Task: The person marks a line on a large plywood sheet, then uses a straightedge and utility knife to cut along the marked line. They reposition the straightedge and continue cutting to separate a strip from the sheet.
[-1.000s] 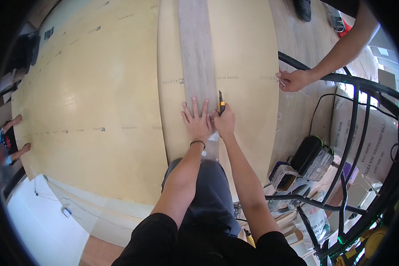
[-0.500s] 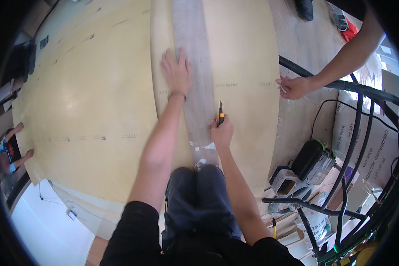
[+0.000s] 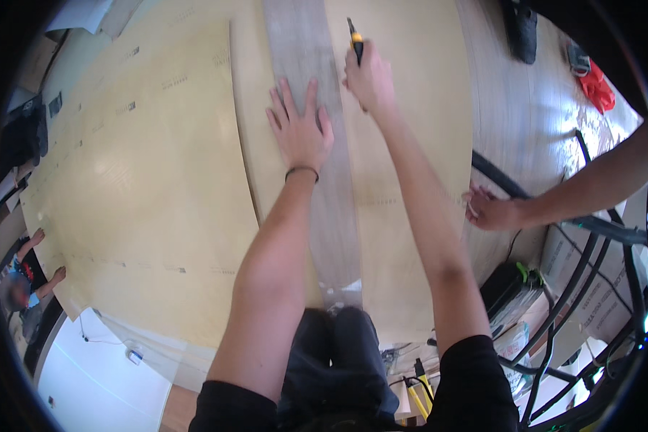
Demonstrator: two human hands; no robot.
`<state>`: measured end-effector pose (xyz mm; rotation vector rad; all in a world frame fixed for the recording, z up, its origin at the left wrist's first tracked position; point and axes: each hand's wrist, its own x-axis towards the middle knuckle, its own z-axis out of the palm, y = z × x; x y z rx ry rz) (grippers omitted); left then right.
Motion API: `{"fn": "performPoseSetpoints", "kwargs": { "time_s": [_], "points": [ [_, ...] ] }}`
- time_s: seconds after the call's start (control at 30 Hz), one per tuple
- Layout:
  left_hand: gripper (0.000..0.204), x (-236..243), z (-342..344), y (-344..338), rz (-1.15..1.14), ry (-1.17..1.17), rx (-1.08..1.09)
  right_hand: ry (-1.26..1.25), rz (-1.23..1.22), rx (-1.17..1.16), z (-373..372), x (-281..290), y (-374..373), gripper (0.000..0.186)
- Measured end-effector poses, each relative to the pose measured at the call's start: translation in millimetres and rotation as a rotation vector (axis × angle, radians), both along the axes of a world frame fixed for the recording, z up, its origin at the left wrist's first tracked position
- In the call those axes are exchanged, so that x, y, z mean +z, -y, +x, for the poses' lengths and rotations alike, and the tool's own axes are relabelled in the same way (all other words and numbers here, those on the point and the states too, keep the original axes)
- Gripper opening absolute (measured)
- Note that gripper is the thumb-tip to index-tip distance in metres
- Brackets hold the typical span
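Note:
A long grey plank (image 3: pixel 306 50) lies lengthwise over large pale yellow sheets (image 3: pixel 144 180). My left hand (image 3: pixel 302 137), fingers spread, presses flat across the plank and its left edge. In my right hand (image 3: pixel 373 81) is a yellow and black utility knife (image 3: pixel 356 39), its tip pointing away from me. That hand is beyond my left one, just right of the plank's right edge, over the sheet (image 3: pixel 410 108) there. Whether the blade touches the sheet cannot be made out.
At right, a co-worker's hand (image 3: pixel 491 209) is at the sheet's edge. Another person's hands (image 3: pixel 59 273) are at the far left edge. A black tubular frame (image 3: pixel 590 227), a black case (image 3: pixel 507 291) and a red bag (image 3: pixel 596 88) are on the right.
My right hand with the knife has moved far forward along the plank's right edge. My left hand remains on the plank, fingers now more spread. The view has shifted slightly.

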<state>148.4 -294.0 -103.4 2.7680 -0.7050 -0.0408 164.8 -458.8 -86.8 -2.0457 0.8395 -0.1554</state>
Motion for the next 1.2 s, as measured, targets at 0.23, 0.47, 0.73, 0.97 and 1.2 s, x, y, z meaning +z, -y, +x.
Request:
{"fn": "performPoseSetpoints", "kwargs": {
  "time_s": [0.23,0.47,0.73,0.97,1.2],
  "points": [
    [0.058,2,2,-1,0.031,-0.057,0.010,-0.225,0.065,0.030,144,18,75,0.042],
    [0.057,2,4,0,0.009,-0.123,0.025,-0.122,-0.186,0.051,225,-41,105,0.038],
    [0.057,0,5,-2,-0.001,-0.166,0.022,-0.156,-0.325,0.076,287,-57,131,0.035],
    [0.058,3,3,-2,0.010,-0.204,0.019,-0.191,-0.336,0.364,300,-51,140,0.029],
    [0.059,2,6,0,0.021,-0.176,0.008,-0.405,0.051,0.178,278,6,110,0.037]
  ]
}}
